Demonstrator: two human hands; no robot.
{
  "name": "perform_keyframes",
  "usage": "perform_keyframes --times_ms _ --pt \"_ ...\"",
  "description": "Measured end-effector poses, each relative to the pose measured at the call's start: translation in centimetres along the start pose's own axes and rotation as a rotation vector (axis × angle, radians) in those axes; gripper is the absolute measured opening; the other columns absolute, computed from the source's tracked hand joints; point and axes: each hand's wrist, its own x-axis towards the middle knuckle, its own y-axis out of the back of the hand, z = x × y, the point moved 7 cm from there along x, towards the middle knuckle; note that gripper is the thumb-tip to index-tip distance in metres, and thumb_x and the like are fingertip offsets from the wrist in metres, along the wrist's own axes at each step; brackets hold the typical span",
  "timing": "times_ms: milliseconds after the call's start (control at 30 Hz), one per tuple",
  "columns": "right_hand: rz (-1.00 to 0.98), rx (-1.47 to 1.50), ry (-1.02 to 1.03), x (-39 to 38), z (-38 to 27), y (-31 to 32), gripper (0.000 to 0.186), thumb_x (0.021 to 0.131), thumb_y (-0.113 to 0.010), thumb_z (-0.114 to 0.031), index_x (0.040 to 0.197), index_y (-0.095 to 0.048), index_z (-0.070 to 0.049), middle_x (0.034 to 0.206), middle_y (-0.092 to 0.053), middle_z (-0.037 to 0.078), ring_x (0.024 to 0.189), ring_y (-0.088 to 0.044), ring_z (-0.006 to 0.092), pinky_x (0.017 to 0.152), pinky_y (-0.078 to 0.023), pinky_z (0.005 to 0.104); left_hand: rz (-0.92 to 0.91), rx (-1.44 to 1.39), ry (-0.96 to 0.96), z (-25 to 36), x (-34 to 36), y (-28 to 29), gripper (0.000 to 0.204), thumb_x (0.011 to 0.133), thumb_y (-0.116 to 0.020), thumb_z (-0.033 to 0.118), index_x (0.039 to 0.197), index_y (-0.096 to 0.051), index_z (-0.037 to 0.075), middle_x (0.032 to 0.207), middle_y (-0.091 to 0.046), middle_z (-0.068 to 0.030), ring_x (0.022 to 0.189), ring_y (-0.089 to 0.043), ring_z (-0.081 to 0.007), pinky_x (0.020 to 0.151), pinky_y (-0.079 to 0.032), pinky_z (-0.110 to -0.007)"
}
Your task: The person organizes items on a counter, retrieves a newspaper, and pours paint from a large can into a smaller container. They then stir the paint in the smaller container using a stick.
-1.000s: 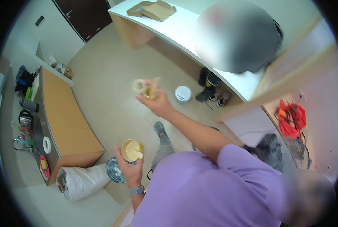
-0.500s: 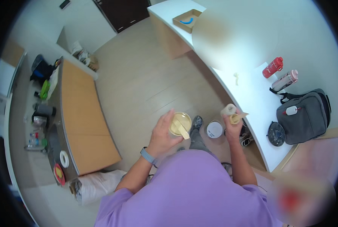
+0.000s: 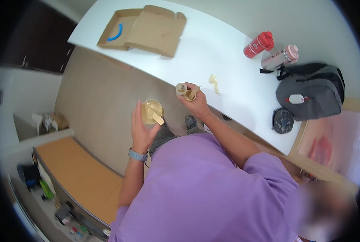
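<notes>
Wht desk (image 3: pixel 242 94) | opn cardbd box (image 3: pixel 156 32) | pale strip (image 3: pixel 214 80) | 2 btls (image 3: pixel 258 45) | gry backpack (image 3: pixel 319 90) | blk rnd case (image 3: pixel 284 121)

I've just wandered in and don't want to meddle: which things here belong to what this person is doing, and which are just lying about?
Seemingly in use:
left hand: yellowish tub, flat stick
right hand: pale cup, yellowish cup with second stick

Seemingly lying about:
cardboard box holding a blue strip
red bottle
pink-capped bottle
grey backpack
dark round pouch

Your right hand (image 3: pixel 197 104) can cross the white desk (image 3: pixel 244 90); the red bottle (image 3: pixel 259 44) and gray backpack (image 3: pixel 314 93) block the right.
</notes>
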Motion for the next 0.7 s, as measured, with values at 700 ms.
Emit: perform_keyframes --times_ms 700 --pt "0.472 -0.556 -0.011 7.7 2.9 -2.9 0.048 0.075 -0.084 -0.024 0.118 -0.067 -0.011 0.116 -0.066 0.012 0.121 -0.053 0.0345 0.102 -0.042 0.0447 -0.598 0.029 -0.486 -8.1 22.2 -8.8 0.085 0.074 -0.081 0.017 0.148 -0.042 0.007 0.149 -0.044 -0.0211 0.137 -0.043 -0.0384 0.114 -0.036 -0.045"
